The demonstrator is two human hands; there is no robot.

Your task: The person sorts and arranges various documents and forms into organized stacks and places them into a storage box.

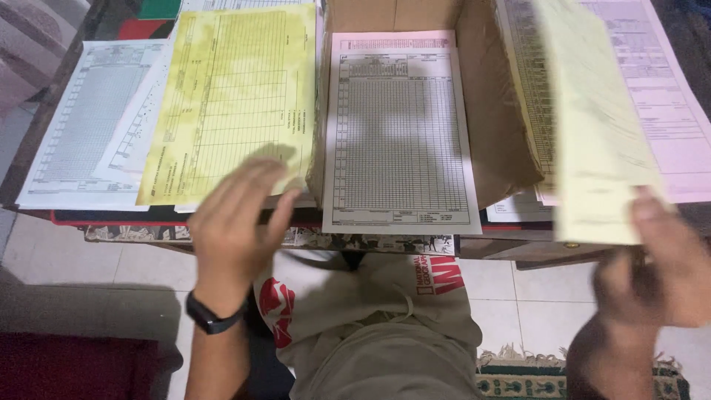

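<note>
Tiled floor, patterned rug edge (585,381) at bottom right, dark table (44,118) covered in form sheets. Left to right there were white forms (81,126), a yellow sheet (229,104), an open cardboard box (496,126) with a pink form (400,133) lying across its opening, then a stack ending in another pink sheet (666,96).

Right hand (659,274) held a pale yellow sheet (592,126) by its near edge, fingers pinched on it, sheet raised over the right stack. Left hand (237,222) hovered flat at the near edge of the yellow sheet, fingers together and extended, gripping nothing; contact with the paper was unclear.

Risks, as I judged them:
- The raised sheet was held at one edge only, so it could flop, crease or slip.
- The pink form overhung the table's near edge, so a knock from either hand could send it to the floor.
- The yellow sheet's near edge also overhung, so a left-hand swipe could drag it off or skew the white forms under it.

Hard to make out:
- Both hands were motion-blurred, the right badly, so exact finger placement was unclear.
- Box contents were hidden under the pink form.
- The right stack was mostly covered by the raised sheet.
- Stack depths couldn't be read, and top sheets were cropped.
</note>
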